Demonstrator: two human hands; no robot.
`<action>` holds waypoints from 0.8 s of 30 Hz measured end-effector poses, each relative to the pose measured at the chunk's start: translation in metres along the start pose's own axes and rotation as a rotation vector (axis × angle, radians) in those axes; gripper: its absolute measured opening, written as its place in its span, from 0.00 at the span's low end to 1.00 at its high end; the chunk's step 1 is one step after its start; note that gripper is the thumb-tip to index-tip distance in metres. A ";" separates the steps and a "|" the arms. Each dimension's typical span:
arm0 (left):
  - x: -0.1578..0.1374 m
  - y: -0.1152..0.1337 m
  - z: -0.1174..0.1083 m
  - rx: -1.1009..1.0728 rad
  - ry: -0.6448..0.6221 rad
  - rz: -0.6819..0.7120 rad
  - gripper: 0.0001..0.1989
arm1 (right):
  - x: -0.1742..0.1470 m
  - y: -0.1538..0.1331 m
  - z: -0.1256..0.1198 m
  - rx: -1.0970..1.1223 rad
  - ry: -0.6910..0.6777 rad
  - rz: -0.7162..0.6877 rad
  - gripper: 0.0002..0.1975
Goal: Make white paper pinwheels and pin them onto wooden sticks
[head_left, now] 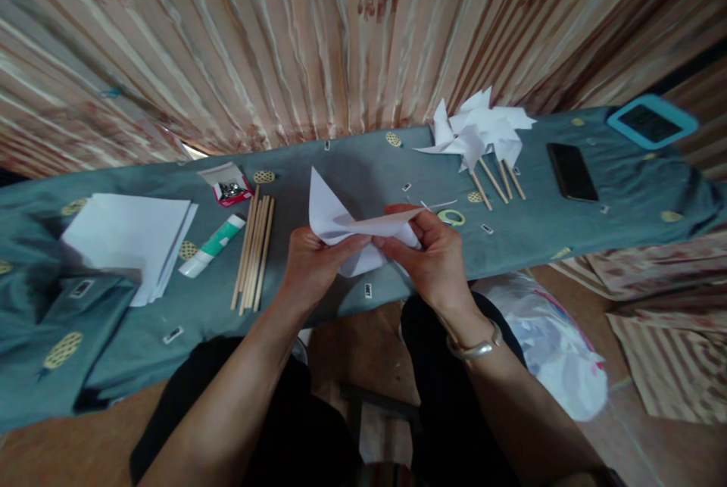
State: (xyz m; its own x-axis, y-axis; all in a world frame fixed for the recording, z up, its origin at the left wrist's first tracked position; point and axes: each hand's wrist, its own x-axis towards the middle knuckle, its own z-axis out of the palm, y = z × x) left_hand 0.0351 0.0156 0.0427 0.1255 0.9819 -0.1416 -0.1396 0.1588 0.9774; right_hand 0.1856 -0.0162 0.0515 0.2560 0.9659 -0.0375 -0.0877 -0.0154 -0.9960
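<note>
A white paper pinwheel (328,203) with folded points is held over the front of the cloth-covered table, between both hands. My left hand (314,263) is closed on its left side, the thumb pressing near the centre. From the other side my right hand (432,251) grips it, its thumb also at the middle and its fingers behind the paper. Both thumb tips almost meet there; whether anything small sits under them is hidden. Just beyond my right hand lie scissors (451,217) with pale green handles, partly covered by the fingers.
Left on the table (318,305) are a stack of white paper (128,237), a glue stick (213,246), several wooden sticks (254,252) and a small box (230,185) of metal pieces. Finished pinwheels on sticks (482,131), a phone (572,171) and a blue-framed device (652,121) lie right.
</note>
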 end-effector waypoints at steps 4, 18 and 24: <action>0.002 0.000 0.000 -0.014 -0.007 0.023 0.09 | 0.001 0.000 0.000 0.019 -0.002 0.023 0.23; 0.002 -0.001 0.000 0.006 0.001 0.015 0.08 | 0.002 0.002 0.001 -0.005 -0.013 -0.002 0.18; 0.002 -0.002 0.000 -0.007 -0.001 0.018 0.08 | 0.001 0.001 0.002 0.000 -0.002 -0.013 0.18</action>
State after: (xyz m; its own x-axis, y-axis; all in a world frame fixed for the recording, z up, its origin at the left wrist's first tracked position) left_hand 0.0359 0.0175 0.0402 0.1240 0.9845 -0.1240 -0.1484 0.1420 0.9787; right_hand 0.1840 -0.0147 0.0504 0.2550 0.9666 -0.0244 -0.0846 -0.0028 -0.9964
